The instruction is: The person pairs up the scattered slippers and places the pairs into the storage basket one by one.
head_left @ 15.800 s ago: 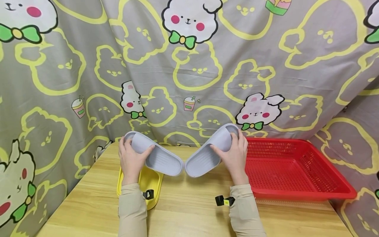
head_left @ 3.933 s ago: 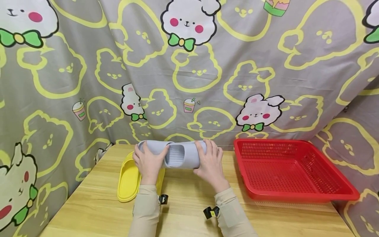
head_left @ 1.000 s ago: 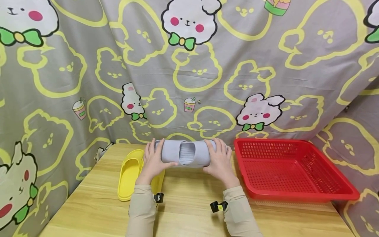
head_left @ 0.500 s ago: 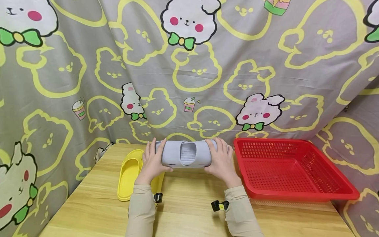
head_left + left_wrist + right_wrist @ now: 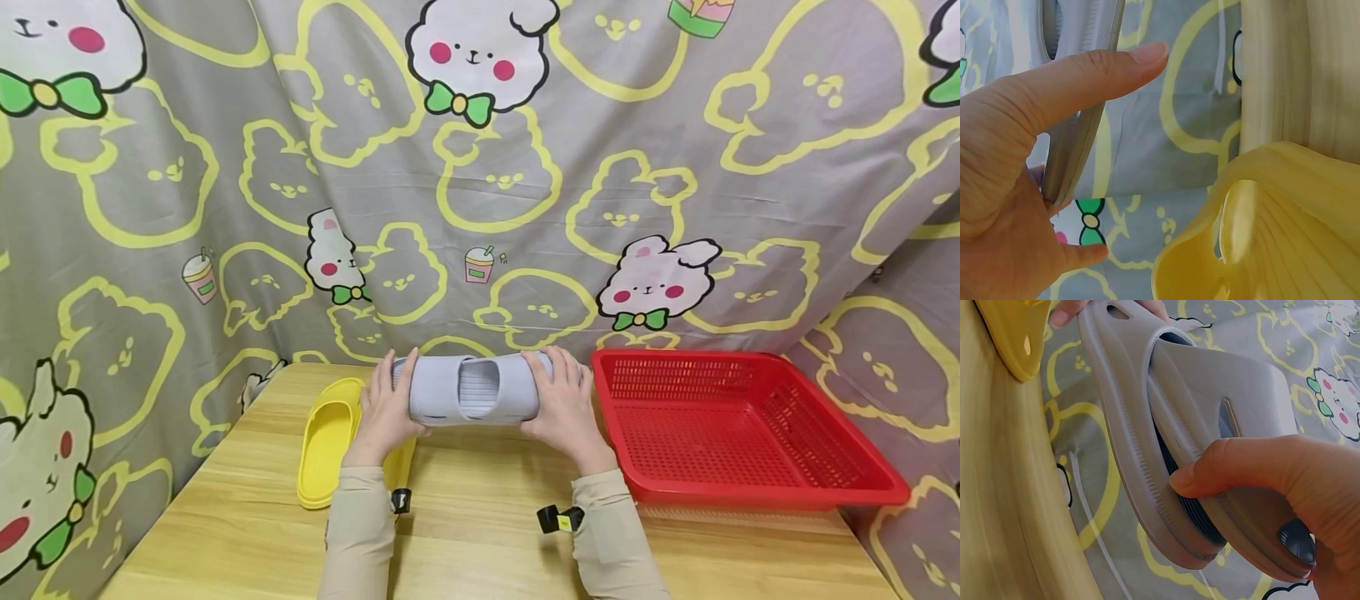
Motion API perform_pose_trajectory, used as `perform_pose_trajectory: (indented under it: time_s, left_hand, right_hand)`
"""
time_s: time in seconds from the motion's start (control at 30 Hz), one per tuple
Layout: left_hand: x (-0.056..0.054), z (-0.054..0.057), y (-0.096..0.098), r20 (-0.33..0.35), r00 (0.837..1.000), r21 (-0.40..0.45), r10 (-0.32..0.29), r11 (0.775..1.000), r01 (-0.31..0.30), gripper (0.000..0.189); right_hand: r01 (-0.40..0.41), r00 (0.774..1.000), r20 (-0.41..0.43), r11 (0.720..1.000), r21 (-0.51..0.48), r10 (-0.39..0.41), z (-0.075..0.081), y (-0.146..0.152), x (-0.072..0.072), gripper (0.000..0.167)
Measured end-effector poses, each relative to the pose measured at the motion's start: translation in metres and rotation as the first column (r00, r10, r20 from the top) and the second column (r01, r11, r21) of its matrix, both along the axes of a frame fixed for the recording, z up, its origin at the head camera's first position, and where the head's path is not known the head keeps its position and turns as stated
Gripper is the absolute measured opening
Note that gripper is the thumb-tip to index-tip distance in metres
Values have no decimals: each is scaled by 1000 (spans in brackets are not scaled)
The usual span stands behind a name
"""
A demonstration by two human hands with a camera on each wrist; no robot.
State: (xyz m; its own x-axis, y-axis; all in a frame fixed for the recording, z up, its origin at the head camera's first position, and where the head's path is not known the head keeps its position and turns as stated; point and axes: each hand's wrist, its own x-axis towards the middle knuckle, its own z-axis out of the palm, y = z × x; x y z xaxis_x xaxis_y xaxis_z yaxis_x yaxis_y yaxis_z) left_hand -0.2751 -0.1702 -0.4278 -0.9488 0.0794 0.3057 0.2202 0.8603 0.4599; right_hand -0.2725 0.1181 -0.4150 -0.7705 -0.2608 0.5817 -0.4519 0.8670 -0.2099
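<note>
Two light grey slippers [image 5: 437, 387] are held up level over the table, fitted into one another. In the right wrist view, one grey slipper [image 5: 1241, 387] reaches in under the strap of the other. My left hand [image 5: 384, 412] grips the left end, and its thumb lies across the slipper's side in the left wrist view. At the right end, my right hand [image 5: 562, 408] holds on with its fingers over the top and thumb on the near side. A yellow slipper [image 5: 330, 446] lies left of my left hand. Behind my left wrist, a second yellow slipper [image 5: 399, 467] is partly hidden.
A red perforated basket [image 5: 750, 492] stands on the right of the wooden table [image 5: 480, 533], close to my right hand. A grey curtain with cartoon prints [image 5: 525, 200] hangs behind the table and along its sides.
Earlier, each hand held one grey slipper, their ends touching in a V. Then they were fitted together, and both hands have moved right with them. In the last half second, hardly anything has shifted.
</note>
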Motion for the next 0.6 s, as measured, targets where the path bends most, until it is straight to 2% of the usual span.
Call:
perform_pose_trajectory:
  time_s: [0.2,0.37,0.6]
  left_hand:
    - [-1,-2,-1,-18,1000,-6,2,1000,-2,132]
    - [-1,-1,0,-71,997,-37,-6,999,3,126]
    - [0,2,6,-103,995,-89,-3,996,-6,124]
  right_hand:
    - [-22,1000,2,1000,-8,22,0,2,0,102]
    - [-22,1000,7,1000,-1,22,-1,4,-1,102]
    - [-23,1000,14,1000,-1,23,0,7,-1,102]
